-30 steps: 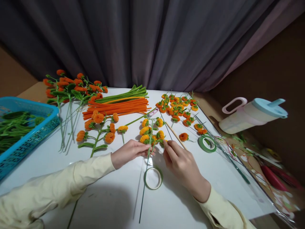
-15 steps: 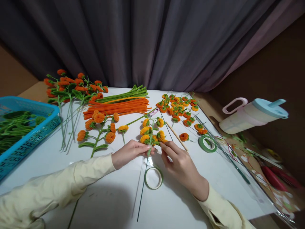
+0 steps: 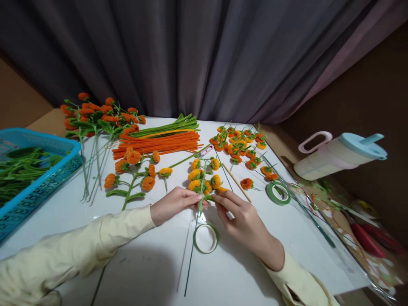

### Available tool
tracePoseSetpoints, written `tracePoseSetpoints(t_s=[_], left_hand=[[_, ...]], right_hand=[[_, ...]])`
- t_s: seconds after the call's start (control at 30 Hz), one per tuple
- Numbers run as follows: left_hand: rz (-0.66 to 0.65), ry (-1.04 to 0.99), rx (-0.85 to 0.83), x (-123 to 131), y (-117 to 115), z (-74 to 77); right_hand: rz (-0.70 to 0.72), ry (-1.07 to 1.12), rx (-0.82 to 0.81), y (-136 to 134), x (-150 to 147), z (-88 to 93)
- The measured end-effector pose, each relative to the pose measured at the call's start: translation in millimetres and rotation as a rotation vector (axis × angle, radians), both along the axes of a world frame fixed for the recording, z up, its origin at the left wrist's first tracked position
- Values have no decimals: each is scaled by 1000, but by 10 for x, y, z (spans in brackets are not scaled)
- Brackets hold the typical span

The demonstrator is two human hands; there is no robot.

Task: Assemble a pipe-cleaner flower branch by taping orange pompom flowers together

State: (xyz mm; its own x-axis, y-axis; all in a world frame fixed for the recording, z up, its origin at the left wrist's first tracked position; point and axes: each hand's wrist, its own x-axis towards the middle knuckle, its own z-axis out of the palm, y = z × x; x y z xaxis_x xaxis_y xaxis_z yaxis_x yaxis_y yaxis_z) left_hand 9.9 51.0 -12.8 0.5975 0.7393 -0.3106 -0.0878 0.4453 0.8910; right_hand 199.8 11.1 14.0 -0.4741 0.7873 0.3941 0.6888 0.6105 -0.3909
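Observation:
My left hand (image 3: 178, 202) pinches the stem of a spray of yellow pipe-cleaner flowers (image 3: 195, 174), held upright over the table. A thin dark green wire (image 3: 189, 263) runs down from the stem toward me. My right hand (image 3: 239, 216) is closed at the stem's right side, thumb and fingertips on a small green fuzzy piece (image 3: 208, 197) that meets the stem. Whether that piece is a leaf or a flower's stalk is partly hidden by the fingers. Just below the hands a roll of green floral tape (image 3: 206, 239) stands close to the wire.
A finished-looking orange flower spray (image 3: 132, 182) lies left, with orange pipe cleaners (image 3: 156, 143) behind it. A blue basket (image 3: 68, 163) holds green pieces. Loose flower heads (image 3: 239, 144), a second tape roll (image 3: 278, 193), a tumbler (image 3: 338, 155) and red-handled pliers (image 3: 366, 240) are to the right.
My right fingertips have drawn slightly away from the stem, so more of the green piece shows between the hands. The left hand keeps its pinch; the view has shifted slightly.

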Motion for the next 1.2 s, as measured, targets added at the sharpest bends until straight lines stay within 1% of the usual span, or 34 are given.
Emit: tracePoseSetpoints(t_s=[0.1, 0.17, 0.2, 0.3, 0.33, 0.37, 0.4, 0.5, 0.57, 0.63, 0.77, 0.83, 0.9, 0.93, 0.97, 1.0, 1.1, 1.13, 1.2], left_hand=[[-10, 24, 34, -2, -5, 15], [-14, 38, 60, -7, -8, 12], [-13, 45, 71, -10, -9, 7], [-7, 50, 96, -15, -11, -19], [-6, 47, 101, -16, -11, -28], [-6, 46, 105, -16, -11, -36], [-8, 47, 111, -15, -12, -41], [-8, 62, 132, -11, -14, -43], [-12, 65, 149, -7, -18, -31], [-16, 72, 172, -3, -23, -10], [-16, 146, 224, 6, -37, 33], [-15, 176, 246, 7, -43, 40], [-19, 184, 263, 5, -46, 37], [-20, 184, 271, 3, -46, 33], [-21, 185, 276, 1, -45, 29], [-19, 187, 278, -1, -44, 26], [-10, 191, 271, -7, -38, 21], [-7, 185, 263, -7, -35, 20], [-2, 165, 242, -8, -30, 15]], right_hand=[[-17, -25, 3, -3, -10, 1], [-40, -4, 10, -25, -16, 14], [-66, 15, 39, -47, -21, 25], [-144, 110, 197, -165, -60, 69], [-148, 159, 212, -213, -84, 82], [-136, 216, 152, -257, -113, 93], [-117, 266, 27, -292, -144, 99], [-133, 348, -488, -311, -228, 95], [-186, 403, -720, -261, -263, 75], [-214, 537, -847, -197, -289, 42], [-245, 860, -1029, -128, -354, -41], [-264, 916, -1110, -126, -381, -58], [-264, 891, -1152, -131, -382, -43], [-270, 844, -1123, -133, -369, -27], [-283, 774, -1043, -133, -347, -8], [-306, 684, -910, -130, -318, 9], [-366, 325, -407, -93, -211, 14], [-364, 206, -286, -71, -178, -4], [-315, 19, -166, -19, -130, -62]])
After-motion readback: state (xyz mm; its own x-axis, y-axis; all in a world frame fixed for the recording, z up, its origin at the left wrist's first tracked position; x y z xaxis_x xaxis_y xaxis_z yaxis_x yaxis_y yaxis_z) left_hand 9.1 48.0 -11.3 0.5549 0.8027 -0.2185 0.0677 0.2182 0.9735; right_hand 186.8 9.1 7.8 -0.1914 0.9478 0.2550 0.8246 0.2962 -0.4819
